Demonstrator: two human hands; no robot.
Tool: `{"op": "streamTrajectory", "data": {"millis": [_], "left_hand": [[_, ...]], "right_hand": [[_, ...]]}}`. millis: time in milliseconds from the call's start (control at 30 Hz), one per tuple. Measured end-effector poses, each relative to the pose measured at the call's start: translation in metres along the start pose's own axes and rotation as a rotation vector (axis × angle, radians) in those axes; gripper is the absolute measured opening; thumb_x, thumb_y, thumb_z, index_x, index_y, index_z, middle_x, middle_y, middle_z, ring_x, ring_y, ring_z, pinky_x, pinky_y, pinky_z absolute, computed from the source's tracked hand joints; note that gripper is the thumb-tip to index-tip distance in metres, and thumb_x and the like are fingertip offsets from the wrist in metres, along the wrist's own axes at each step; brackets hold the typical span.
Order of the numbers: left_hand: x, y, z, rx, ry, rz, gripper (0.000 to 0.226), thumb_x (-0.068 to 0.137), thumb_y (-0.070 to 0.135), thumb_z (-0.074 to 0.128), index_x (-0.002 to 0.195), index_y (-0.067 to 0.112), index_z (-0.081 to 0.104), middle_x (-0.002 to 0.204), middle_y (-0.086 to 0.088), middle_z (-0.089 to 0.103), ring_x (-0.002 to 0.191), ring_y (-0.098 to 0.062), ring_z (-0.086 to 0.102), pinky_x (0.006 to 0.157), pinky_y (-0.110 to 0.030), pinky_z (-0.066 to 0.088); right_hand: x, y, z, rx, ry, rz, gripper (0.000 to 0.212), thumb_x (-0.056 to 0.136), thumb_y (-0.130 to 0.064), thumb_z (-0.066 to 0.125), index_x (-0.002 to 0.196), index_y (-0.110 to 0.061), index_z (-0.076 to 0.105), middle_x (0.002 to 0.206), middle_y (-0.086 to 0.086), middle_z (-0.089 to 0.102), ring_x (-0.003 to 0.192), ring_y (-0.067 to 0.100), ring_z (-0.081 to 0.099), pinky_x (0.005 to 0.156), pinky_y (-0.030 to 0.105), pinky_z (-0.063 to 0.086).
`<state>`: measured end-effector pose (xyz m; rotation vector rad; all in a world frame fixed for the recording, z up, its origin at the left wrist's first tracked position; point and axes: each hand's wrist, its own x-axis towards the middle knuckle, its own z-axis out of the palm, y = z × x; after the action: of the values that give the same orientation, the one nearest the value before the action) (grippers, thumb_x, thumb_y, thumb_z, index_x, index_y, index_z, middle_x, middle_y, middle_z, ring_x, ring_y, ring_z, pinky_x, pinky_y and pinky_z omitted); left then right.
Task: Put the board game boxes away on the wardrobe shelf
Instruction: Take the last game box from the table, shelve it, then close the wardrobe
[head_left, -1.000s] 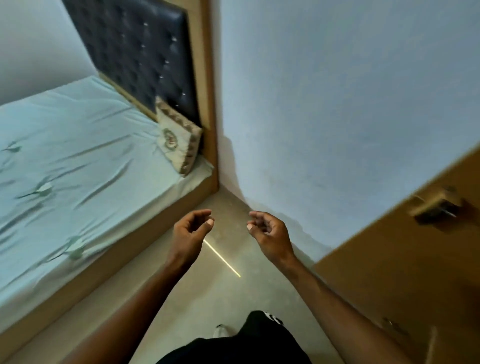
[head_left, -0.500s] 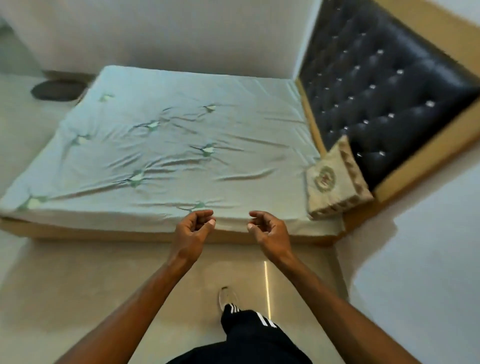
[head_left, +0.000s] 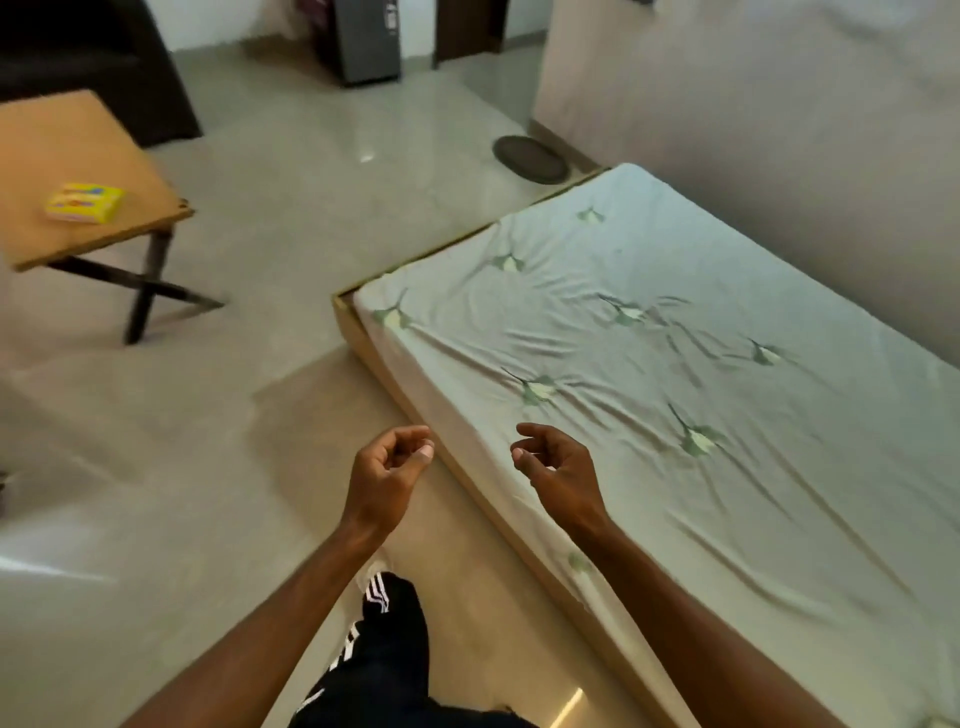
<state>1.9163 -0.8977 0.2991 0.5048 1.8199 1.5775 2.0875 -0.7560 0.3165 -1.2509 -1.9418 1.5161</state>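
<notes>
Hands empty and loosely curled, left hand (head_left: 387, 470) and right hand (head_left: 558, 467) held beside the bed (head_left: 675, 364), should cross to the yellow box (head_left: 85, 202) on the wooden surface (head_left: 78, 140) and grip both long edges.

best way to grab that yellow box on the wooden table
From above, by its long edges: the yellow box lies flat near the wooden table's front edge, apart from anything else. Both hands, left and right, are empty.
</notes>
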Motion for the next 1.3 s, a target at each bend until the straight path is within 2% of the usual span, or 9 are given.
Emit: {"op": "streamTrajectory", "data": {"millis": [200,367,500,600,800,933,1067,1200,1300], "left_hand": [[0.107,0.022,-0.099,0.006,0.137,-0.015,0.017,0.087,0.013,0.069,0.099,0.026,0.072,0.094,-0.005,0.074,0.093,-0.024,0.07,0.089,-0.041,0.058],[0.202,0.057,-0.191,0.009,0.282,0.021,0.021,0.078,0.028,0.069,0.099,0.027,0.072,0.095,-0.002,0.075,0.092,-0.02,0.07,0.09,-0.045,0.058],[0.261,0.074,-0.253,-0.029,0.4,0.027,0.02,0.078,0.024,0.07,0.098,0.025,0.072,0.094,-0.004,0.076,0.091,-0.024,0.07,0.09,-0.045,0.057],[0.313,0.082,-0.302,-0.046,0.474,0.017,0.019,0.08,0.019,0.07,0.098,0.025,0.072,0.095,-0.005,0.076,0.091,-0.023,0.071,0.091,-0.044,0.057],[0.425,0.091,-0.395,-0.032,0.614,-0.035,0.02,0.078,0.027,0.069,0.098,0.027,0.072,0.094,-0.003,0.075,0.091,-0.024,0.07,0.09,-0.046,0.057],[0.504,0.115,-0.458,-0.037,0.714,-0.036,0.016,0.08,0.026,0.068,0.096,0.028,0.071,0.093,-0.002,0.074,0.089,-0.023,0.069,0.087,-0.041,0.058],[0.577,0.126,-0.529,-0.053,0.813,-0.06,0.014,0.086,0.015,0.069,0.097,0.023,0.072,0.088,-0.002,0.074,0.085,-0.021,0.069,0.081,-0.035,0.057],[0.642,0.122,-0.599,-0.04,0.849,-0.094,0.014,0.084,0.018,0.069,0.097,0.016,0.072,0.081,0.002,0.07,0.075,-0.012,0.062,0.068,-0.022,0.047],[0.71,0.11,-0.67,-0.018,0.847,-0.138,0.015,0.079,0.022,0.068,0.093,0.019,0.072,0.085,0.002,0.073,0.077,-0.009,0.064,0.069,-0.022,0.048]], "right_hand": [[0.123,-0.073,0.115,-0.02,-0.155,-0.071,0.028,0.086,-0.018,0.068,0.113,-0.027,0.067,0.091,-0.002,0.073,0.081,0.011,0.068,0.074,0.031,0.058],[0.216,-0.145,0.218,-0.017,-0.274,-0.144,0.033,0.086,-0.022,0.068,0.118,-0.023,0.066,0.096,-0.002,0.072,0.088,0.012,0.068,0.076,0.031,0.057],[0.282,-0.191,0.293,-0.026,-0.381,-0.169,0.032,0.085,-0.022,0.069,0.117,-0.023,0.067,0.095,0.0,0.072,0.089,0.014,0.069,0.08,0.035,0.06],[0.336,-0.224,0.353,-0.032,-0.437,-0.206,0.029,0.086,-0.021,0.069,0.114,-0.026,0.067,0.094,-0.001,0.072,0.088,0.012,0.069,0.079,0.032,0.06],[0.446,-0.283,0.471,-0.048,-0.587,-0.228,0.029,0.086,-0.023,0.069,0.115,-0.025,0.068,0.091,-0.002,0.072,0.084,0.011,0.068,0.071,0.026,0.057],[0.523,-0.346,0.553,-0.092,-0.652,-0.29,0.029,0.087,-0.02,0.068,0.116,-0.018,0.068,0.091,-0.001,0.073,0.084,0.011,0.068,0.077,0.028,0.059],[0.592,-0.396,0.64,-0.14,-0.721,-0.297,0.03,0.086,-0.021,0.069,0.115,-0.019,0.068,0.091,-0.001,0.073,0.086,0.014,0.069,0.08,0.031,0.059],[0.645,-0.428,0.726,-0.197,-0.752,-0.307,0.026,0.085,-0.021,0.069,0.111,-0.02,0.069,0.089,-0.001,0.073,0.083,0.014,0.07,0.079,0.031,0.059],[0.69,-0.441,0.817,-0.235,-0.751,-0.292,0.023,0.085,-0.018,0.069,0.108,-0.021,0.069,0.086,-0.003,0.071,0.079,0.009,0.067,0.073,0.02,0.054]]}}
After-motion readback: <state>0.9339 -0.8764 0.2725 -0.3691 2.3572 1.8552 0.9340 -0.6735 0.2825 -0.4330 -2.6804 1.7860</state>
